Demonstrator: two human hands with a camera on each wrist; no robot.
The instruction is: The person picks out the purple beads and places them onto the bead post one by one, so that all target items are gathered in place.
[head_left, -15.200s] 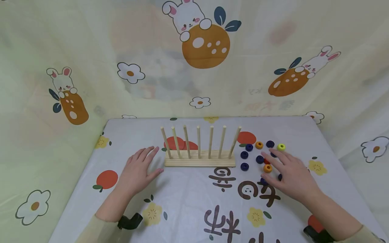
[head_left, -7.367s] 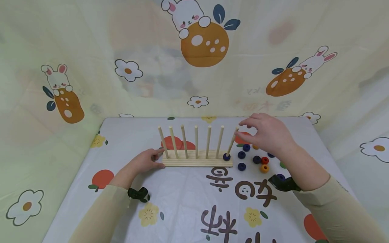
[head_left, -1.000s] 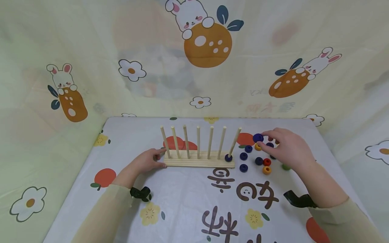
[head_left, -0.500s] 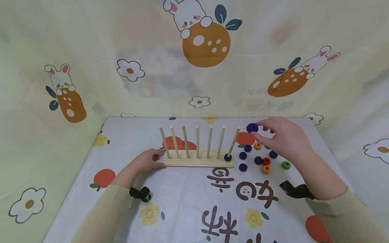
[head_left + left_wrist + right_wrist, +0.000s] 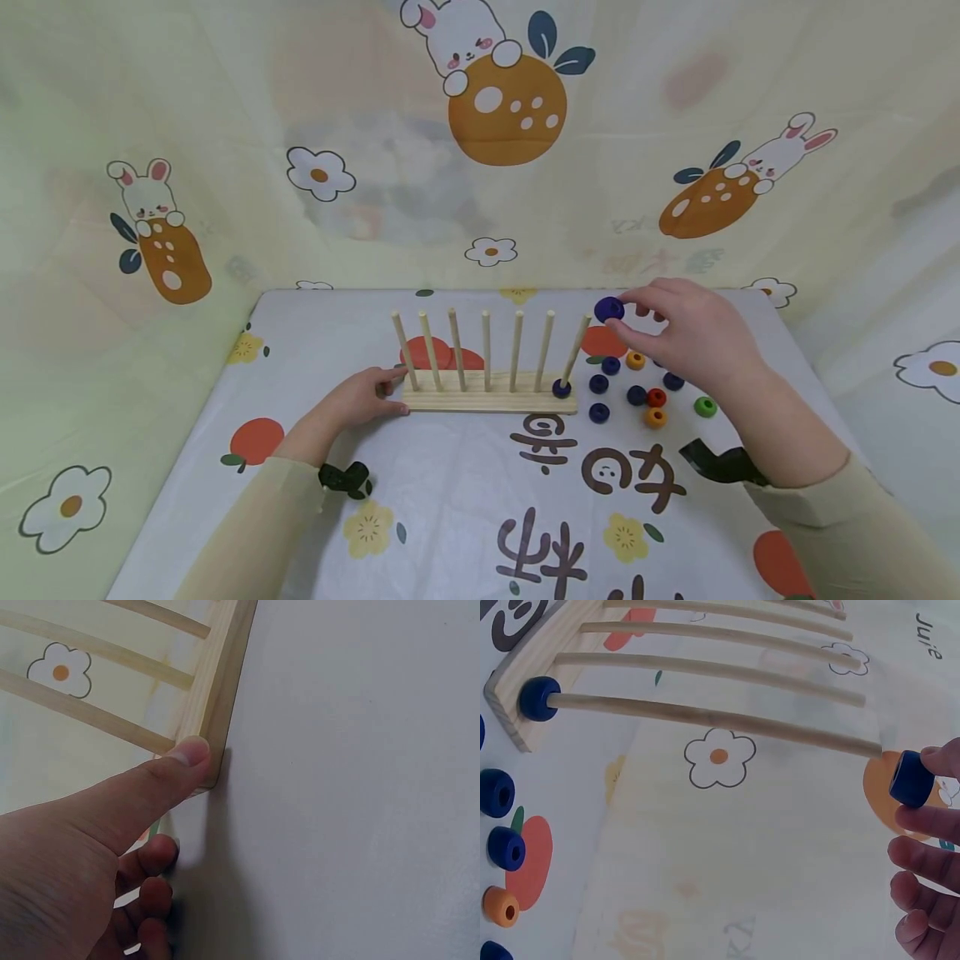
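Your right hand (image 5: 697, 337) has brought its blue bead (image 5: 609, 310) slightly closer to the tip of the rightmost peg (image 5: 577, 350) than half a second ago; your left hand (image 5: 358, 400) has stayed put.

Nearest you lie your left sleeve (image 5: 255, 525) and right sleeve (image 5: 832, 533), over the cloth (image 5: 450, 467). Ahead, your left hand pinches the left end of the rack (image 5: 487, 402). Your head view shows the thumb in front and index finger behind; only the left wrist view shows the remaining fingers loosely curled, off the wood.

A second blue bead (image 5: 561, 388) sits around the foot of the rightmost peg. Right of the rack, loose beads lie on the cloth; the green bead (image 5: 705, 407) and red bead (image 5: 656, 397) show only from your head.

Your right thumb and index finger grip the raised bead, the other fingers bent and free. The right wrist view reveals a small gap between bead and peg tip. Farthest stands the rabbit-printed backdrop (image 5: 420, 200).
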